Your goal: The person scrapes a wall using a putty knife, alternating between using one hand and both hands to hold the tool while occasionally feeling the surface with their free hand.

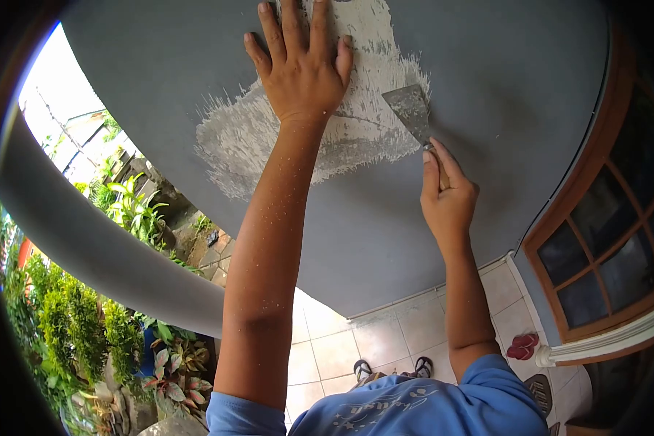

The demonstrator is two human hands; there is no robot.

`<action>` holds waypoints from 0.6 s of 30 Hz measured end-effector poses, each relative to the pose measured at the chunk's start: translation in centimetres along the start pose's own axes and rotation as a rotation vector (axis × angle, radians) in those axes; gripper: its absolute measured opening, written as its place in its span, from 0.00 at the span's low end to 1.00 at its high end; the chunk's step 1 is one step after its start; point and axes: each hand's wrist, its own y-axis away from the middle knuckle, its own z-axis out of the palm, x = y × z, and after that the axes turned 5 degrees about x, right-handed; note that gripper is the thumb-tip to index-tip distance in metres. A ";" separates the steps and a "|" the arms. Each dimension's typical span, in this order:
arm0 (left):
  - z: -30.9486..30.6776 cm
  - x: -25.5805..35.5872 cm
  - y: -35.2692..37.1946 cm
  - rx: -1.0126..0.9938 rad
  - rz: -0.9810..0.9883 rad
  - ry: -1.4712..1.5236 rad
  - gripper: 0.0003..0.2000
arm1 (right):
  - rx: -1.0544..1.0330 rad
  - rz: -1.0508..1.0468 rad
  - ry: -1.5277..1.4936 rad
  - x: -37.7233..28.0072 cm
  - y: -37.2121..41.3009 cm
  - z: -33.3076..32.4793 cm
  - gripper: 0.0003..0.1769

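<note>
My left hand [303, 76] lies flat with spread fingers against a grey wall [356, 240], over the upper part of a scraped, whitish patch [254, 138]. To its right, my right hand [449, 185] grips the handle of a putty knife [412, 112]. The knife's wide, smeared blade points up and left and lies over the right edge of the rough patch. Most of the handle is hidden by my fingers. Small pale specks dot my left forearm.
A curved grey column [109, 247] stands at the left, with green plants [73, 312] beyond it. A wood-framed window [603, 247] is at the right. Below are floor tiles [378, 341], my sandalled feet and a dark red object [522, 346] near the window wall.
</note>
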 end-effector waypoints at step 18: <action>0.1 0.3 0.1 0.002 0.020 -0.071 0.29 | 0.035 -0.020 -0.126 0.3 -2.2 -0.5 0.14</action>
